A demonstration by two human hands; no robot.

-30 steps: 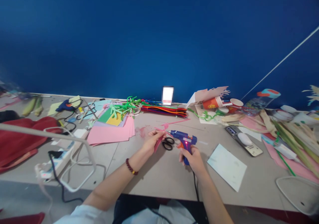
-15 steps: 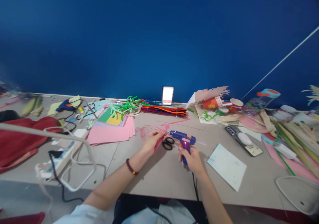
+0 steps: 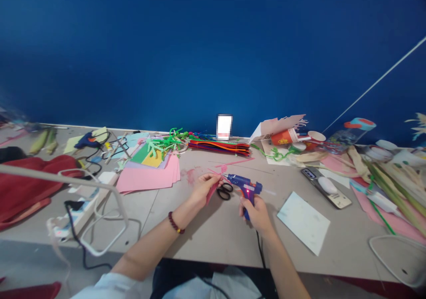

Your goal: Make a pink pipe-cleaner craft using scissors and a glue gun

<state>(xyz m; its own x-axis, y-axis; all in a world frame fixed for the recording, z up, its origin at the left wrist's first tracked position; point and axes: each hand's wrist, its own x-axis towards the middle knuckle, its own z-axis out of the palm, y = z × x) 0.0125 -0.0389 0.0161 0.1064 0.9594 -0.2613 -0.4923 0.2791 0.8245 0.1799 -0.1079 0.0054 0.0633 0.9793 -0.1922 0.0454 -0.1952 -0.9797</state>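
Observation:
My right hand [image 3: 255, 211] grips the handle of a blue hot glue gun [image 3: 244, 185] with a red light lit on its side. Its nozzle points left at a small pink paper piece [image 3: 212, 189] that my left hand [image 3: 203, 189] pinches just above the table. Black scissors [image 3: 225, 191] lie on the table between both hands, under the gun's barrel. A bead bracelet circles my left wrist.
A stack of coloured paper [image 3: 149, 172] lies to the left, pipe cleaners [image 3: 219, 147] behind. A white sheet [image 3: 303, 221] and a phone [image 3: 324, 187] lie to the right. A power strip [image 3: 83, 206], a wire frame and red cloth [image 3: 29, 188] crowd the left side.
The glue gun and my right hand shifted slightly left, toward the pink piece. My left hand has stayed in place.

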